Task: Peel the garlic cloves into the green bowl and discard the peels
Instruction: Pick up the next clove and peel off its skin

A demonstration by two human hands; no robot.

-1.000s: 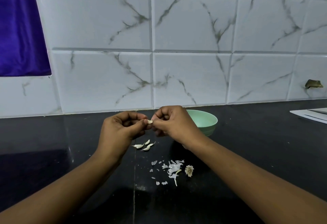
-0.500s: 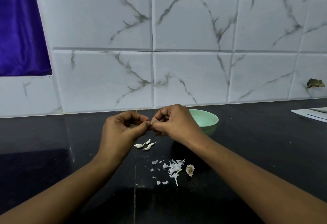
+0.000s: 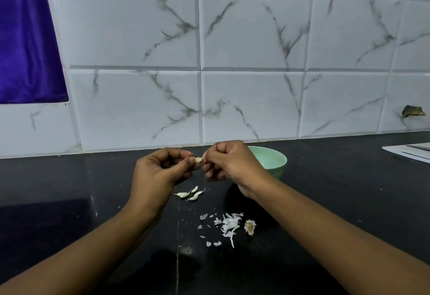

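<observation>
Both hands meet above the dark bench. The left hand and right hand each pinch one end of a small garlic clove between thumb and fingertips. The green bowl sits just right of the right hand. Three unpeeled cloves lie below the hands; the peels lie nearer, beside a dry root stub.

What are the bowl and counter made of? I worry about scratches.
The bowl looks like matte mint-green plastic, possibly melamine: even colour, soft sheen. The counter looks like polished black stone, perhaps granite: glossy, with mirror-like reflections and a visible seam.
</observation>
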